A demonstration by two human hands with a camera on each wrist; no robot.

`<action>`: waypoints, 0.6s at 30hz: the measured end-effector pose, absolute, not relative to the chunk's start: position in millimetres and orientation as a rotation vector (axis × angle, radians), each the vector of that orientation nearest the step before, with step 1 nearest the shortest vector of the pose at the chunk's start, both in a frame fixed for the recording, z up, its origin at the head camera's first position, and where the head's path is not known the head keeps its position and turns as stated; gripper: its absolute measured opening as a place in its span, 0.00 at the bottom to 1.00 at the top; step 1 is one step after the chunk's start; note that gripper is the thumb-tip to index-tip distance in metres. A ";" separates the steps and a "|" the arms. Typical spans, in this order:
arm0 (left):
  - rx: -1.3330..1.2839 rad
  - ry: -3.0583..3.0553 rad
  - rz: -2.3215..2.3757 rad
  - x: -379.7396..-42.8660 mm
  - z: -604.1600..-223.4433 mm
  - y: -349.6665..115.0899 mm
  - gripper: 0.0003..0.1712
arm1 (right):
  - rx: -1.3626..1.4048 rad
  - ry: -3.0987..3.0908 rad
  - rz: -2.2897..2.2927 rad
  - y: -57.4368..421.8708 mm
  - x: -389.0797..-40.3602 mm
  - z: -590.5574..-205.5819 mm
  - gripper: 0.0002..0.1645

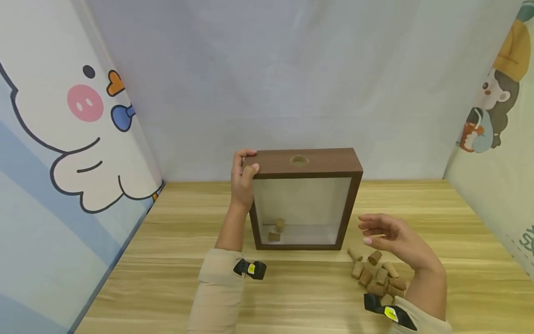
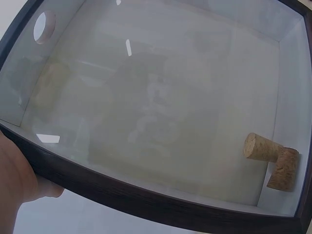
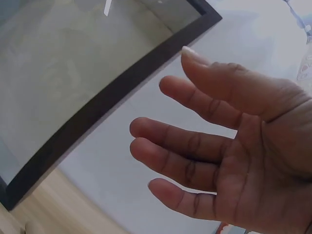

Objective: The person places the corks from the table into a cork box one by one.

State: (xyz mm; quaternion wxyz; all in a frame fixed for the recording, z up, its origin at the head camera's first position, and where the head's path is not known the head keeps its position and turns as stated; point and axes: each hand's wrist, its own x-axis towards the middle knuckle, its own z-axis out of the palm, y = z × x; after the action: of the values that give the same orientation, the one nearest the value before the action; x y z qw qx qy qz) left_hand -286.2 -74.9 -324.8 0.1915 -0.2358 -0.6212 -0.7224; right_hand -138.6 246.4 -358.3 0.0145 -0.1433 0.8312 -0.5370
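A dark brown wooden shadow box [image 1: 306,161] with a clear front stands upright on the table, a round hole in its top. My left hand [image 1: 243,178] grips its upper left corner, thumb at the front edge and fingers over the top. Inside, at the lower left, are two wine corks; in the left wrist view a pale cork [image 2: 262,147] leans against a darker cork [image 2: 283,169]. My right hand [image 3: 234,156] is apart from the frame's right side, palm bare, fingers loosely bent and holding nothing. Below it lies a loose pile of wine corks [image 1: 381,277].
The light wood-grain table [image 1: 175,278] reaches back to a pale cloth wall [image 1: 267,83] close behind the box. Cartoon-printed panels stand along both sides, with a white character [image 1: 50,106] on the left one. Each wrist wears a small black camera strap.
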 end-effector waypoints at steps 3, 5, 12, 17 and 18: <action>-0.669 -1.736 -2.032 -286.4 -325.6 -75.0 0.25 | -0.429 2.575 -1.665 251.3 -138.5 -363.2 0.29; -0.675 -1.734 -2.036 -286.1 -325.1 -75.1 0.25 | -0.412 2.570 -1.664 254.0 -138.5 -365.5 0.29; -0.661 -1.739 -2.041 -284.3 -325.2 -76.8 0.25 | -0.307 2.565 -1.648 260.8 -140.5 -377.6 0.29; -0.682 -1.728 -2.041 -284.3 -324.7 -75.8 0.25 | -0.247 2.552 -1.647 266.9 -139.8 -384.4 0.30; -0.686 -1.730 -2.041 -284.5 -324.5 -75.2 0.26 | -0.238 2.557 -1.642 268.5 -139.1 -385.3 0.30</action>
State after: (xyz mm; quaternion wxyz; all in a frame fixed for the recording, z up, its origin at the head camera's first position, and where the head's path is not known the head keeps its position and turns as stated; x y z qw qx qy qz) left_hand -284.5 -75.2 -324.5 0.1888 -0.2438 -0.6150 -0.7257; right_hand -139.1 268.5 -385.3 0.0467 -0.0780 0.8379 -0.5382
